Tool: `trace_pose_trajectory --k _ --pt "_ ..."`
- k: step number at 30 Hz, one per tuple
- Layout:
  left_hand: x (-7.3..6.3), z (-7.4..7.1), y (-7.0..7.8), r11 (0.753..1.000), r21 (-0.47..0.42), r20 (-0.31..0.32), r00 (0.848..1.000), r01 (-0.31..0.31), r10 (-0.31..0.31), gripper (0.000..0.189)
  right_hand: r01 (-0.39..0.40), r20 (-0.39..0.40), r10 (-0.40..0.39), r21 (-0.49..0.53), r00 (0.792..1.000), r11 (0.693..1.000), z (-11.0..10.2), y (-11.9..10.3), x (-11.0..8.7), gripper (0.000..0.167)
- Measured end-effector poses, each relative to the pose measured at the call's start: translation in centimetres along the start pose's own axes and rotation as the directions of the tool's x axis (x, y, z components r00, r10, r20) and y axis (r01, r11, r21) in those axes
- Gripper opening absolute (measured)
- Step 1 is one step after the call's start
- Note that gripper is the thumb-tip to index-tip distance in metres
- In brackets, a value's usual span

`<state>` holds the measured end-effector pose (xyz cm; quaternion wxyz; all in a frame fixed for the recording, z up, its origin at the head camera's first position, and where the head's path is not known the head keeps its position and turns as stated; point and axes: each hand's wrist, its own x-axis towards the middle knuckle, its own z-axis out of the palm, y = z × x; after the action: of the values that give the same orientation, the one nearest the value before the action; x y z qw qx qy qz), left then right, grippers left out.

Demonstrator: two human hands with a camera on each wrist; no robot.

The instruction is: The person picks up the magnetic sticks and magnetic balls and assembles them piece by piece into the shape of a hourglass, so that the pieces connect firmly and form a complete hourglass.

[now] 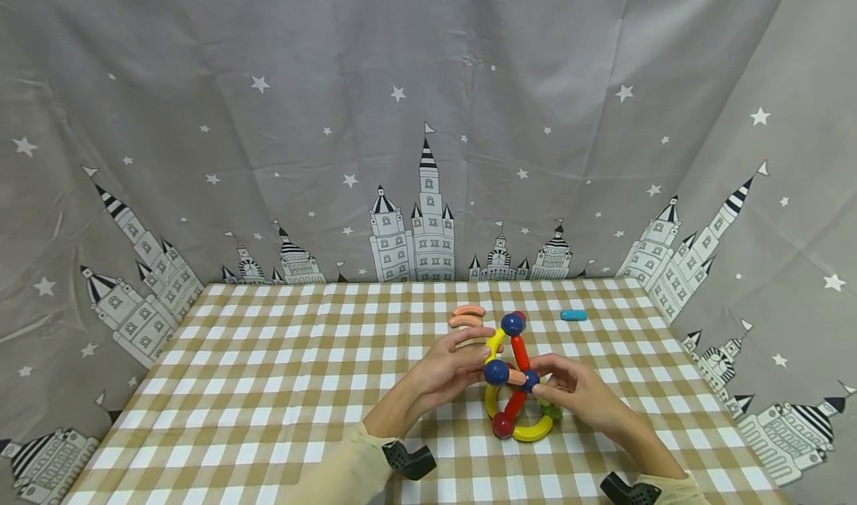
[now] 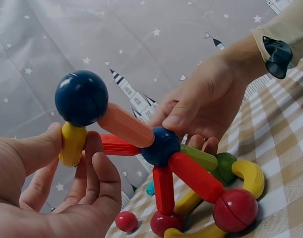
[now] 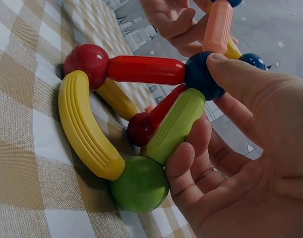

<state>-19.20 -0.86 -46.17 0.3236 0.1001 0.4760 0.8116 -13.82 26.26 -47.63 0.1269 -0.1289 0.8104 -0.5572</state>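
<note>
A structure of coloured sticks and balls stands on the table. My left hand (image 1: 445, 367) pinches a yellow curved stick (image 2: 72, 144) between thumb and fingers, just under a blue ball (image 2: 82, 98). From that ball an orange stick (image 2: 125, 125) runs to the blue ball (image 3: 203, 74) at the middle joint. My right hand (image 1: 585, 393) grips this joint ball, thumb on top, with other fingers beside a light green stick (image 3: 177, 126). Red sticks (image 3: 146, 68) lead down to red balls (image 3: 86, 64). Yellow curved sticks (image 3: 87, 126) and a green ball (image 3: 140, 184) form the base.
Two orange curved sticks (image 1: 466, 320) lie behind my left hand. A light blue stick (image 1: 573, 315) lies at the back right. A loose-looking red ball (image 2: 126, 221) is behind the structure. A checked cloth (image 1: 268, 386) covers the table, with a grey curtain (image 1: 301, 118) behind.
</note>
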Motion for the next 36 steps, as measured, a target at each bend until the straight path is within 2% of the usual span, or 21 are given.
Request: trace_pose_trajectory --k 14,19,21,24,26,30,34,36 --pt "-0.7 -0.4 -0.5 1.0 -0.003 -0.04 0.999 -0.018 0.018 0.037 0.013 0.026 -0.013 0.018 1.0 1.0 -0.8 -0.5 0.1 0.043" --pt "-0.7 -0.5 -0.6 1.0 -0.001 -0.043 0.999 -0.023 0.023 0.036 -0.015 -0.061 0.014 -0.01 0.998 1.0 -1.9 -0.9 0.1 0.049" --pt "-0.7 -0.5 -0.6 1.0 0.002 -0.043 0.999 -0.024 0.024 0.036 -0.002 -0.115 -0.006 -0.062 0.993 0.998 -2.5 -0.9 0.3 0.047" --pt "-0.8 -0.5 -0.6 1.0 0.01 -0.05 0.998 -0.026 0.027 0.036 0.036 -0.2 -0.073 -0.182 0.977 0.983 -3.5 -0.5 0.9 0.043" --pt "-0.8 -0.6 -0.6 0.999 0.017 -0.06 0.998 -0.027 0.028 0.036 0.068 -0.249 -0.138 -0.272 0.959 0.96 -4.3 -0.1 1.4 0.04" --pt "-0.9 -0.6 -0.6 0.999 0.028 -0.07 0.997 -0.029 0.031 0.036 0.069 -0.33 -0.216 -0.405 0.919 0.912 -5.8 0.9 2.3 0.036" --pt "-1.0 -0.5 -0.5 0.999 0.018 -0.048 0.998 -0.031 0.032 0.036 0.013 -0.383 -0.211 -0.46 0.899 0.888 -7.1 1.8 3.1 0.036" --pt "-1.1 -0.5 -0.4 0.999 0.008 -0.033 0.999 -0.035 0.035 0.037 -0.005 -0.401 -0.202 -0.459 0.893 0.888 -7.6 2.4 3.4 0.036"
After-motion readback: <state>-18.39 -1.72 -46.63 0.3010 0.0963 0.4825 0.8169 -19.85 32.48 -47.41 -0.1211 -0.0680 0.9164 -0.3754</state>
